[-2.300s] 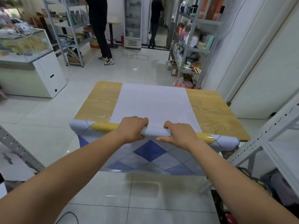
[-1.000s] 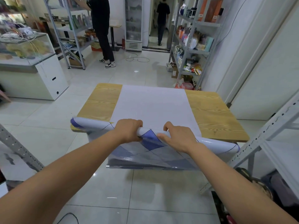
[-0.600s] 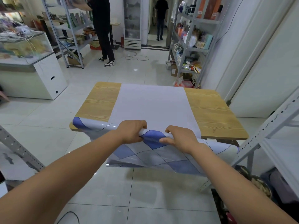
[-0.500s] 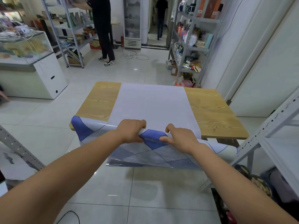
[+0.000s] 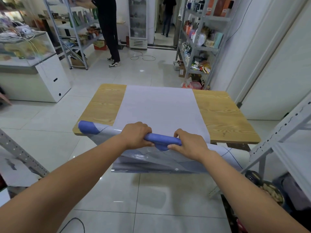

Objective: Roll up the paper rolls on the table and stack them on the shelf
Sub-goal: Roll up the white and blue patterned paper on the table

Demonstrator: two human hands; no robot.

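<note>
A long sheet of paper (image 5: pixel 159 108) lies white side up along the middle of a wooden table (image 5: pixel 223 118). Its near end is wound into a paper roll (image 5: pixel 162 139) with a blue and grey diamond print, lying along the table's near edge. My left hand (image 5: pixel 136 136) and my right hand (image 5: pixel 188 143) both grip the roll near its middle, a short gap between them. A loose printed flap (image 5: pixel 159 163) hangs below the roll over the floor. A grey metal shelf (image 5: pixel 289 132) stands at my right.
A white glass-topped chest cabinet (image 5: pixel 33 78) stands at the left. Metal racks with goods (image 5: pixel 198 39) line the back left and back right. A person in black (image 5: pixel 107 31) stands at the back left rack, another in the far doorway. A cable (image 5: pixel 72 224) lies on the tiled floor.
The roll has turned under my hands and grown thicker; the hanging printed flap has become shorter. A blue patch now shows between my hands and at the roll's left end.
</note>
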